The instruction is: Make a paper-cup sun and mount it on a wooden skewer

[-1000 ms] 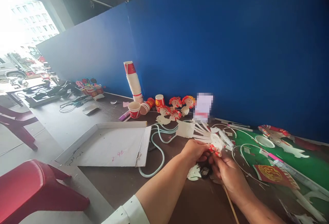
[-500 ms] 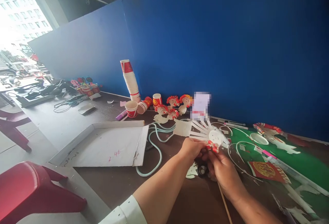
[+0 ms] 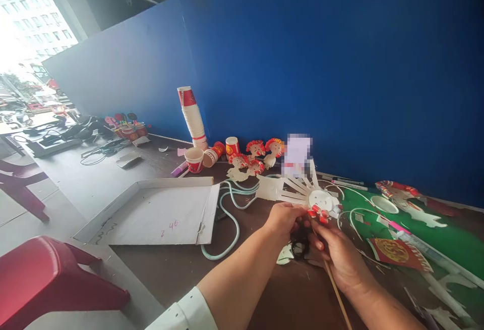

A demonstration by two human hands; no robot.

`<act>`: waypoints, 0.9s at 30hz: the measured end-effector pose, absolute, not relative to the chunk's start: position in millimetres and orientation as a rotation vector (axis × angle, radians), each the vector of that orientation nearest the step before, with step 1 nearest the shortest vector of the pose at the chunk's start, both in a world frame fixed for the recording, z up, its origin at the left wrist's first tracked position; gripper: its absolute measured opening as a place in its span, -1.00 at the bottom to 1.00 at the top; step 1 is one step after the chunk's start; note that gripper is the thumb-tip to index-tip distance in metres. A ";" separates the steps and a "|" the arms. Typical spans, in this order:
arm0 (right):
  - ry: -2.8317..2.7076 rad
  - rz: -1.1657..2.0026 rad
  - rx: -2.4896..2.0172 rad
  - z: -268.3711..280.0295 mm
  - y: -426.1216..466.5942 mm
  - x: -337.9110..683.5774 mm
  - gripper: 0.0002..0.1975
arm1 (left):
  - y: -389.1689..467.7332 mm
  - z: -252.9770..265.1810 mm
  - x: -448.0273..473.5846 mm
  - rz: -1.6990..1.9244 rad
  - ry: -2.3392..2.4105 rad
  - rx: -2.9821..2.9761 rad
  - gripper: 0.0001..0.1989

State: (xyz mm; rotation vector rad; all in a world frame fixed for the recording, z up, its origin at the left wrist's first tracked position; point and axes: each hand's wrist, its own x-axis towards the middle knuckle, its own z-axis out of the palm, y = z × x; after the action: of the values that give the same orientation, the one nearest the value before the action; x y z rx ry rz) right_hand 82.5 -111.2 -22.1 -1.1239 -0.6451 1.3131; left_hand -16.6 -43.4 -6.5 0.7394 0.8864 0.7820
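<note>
Under my hands is a paper cup cut into long white strips that fan out around its round base, which has a drawn face. Several strips nearest me are rolled into red and white curls. My left hand is closed on the near left edge of the cut cup, its fingertips partly hidden. Closed around a thin wooden stick, my right hand has its thumb close to the red curls. The stick slants down toward me, and its upper end is hidden by the fingers. A black ring-shaped handle shows just below my hands.
At left lies a shallow white box lid, with a pale cable beside it. Stacked cups and several finished curled paper heads stand by the blue partition. On the green mat are a red cup piece and paper scraps.
The cut cup has turned slightly in my hands, and one strip at the back now points upward. My right hand has shifted slightly down and right with the stick.
</note>
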 end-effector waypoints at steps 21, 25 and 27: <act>-0.582 1.385 -0.973 -23.1 -110.0 83.9 -0.81 | -44.7 -15.0 -11.0 0.879 0.723 0.614 -0.72; -0.536 1.408 -0.930 -23.5 -110.2 83.7 -0.81 | -44.5 -15.9 -10.2 0.886 0.723 0.614 -0.75; -0.508 1.423 -0.918 -23.5 -110.4 83.5 -0.81 | -44.1 -16.2 -9.7 0.884 0.731 0.617 -0.75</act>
State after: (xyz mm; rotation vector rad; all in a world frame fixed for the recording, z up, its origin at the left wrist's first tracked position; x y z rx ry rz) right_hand 83.5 -110.4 -23.5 -0.9177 -0.5083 1.4231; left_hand -9.7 -44.1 -16.2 0.6168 0.7315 0.8835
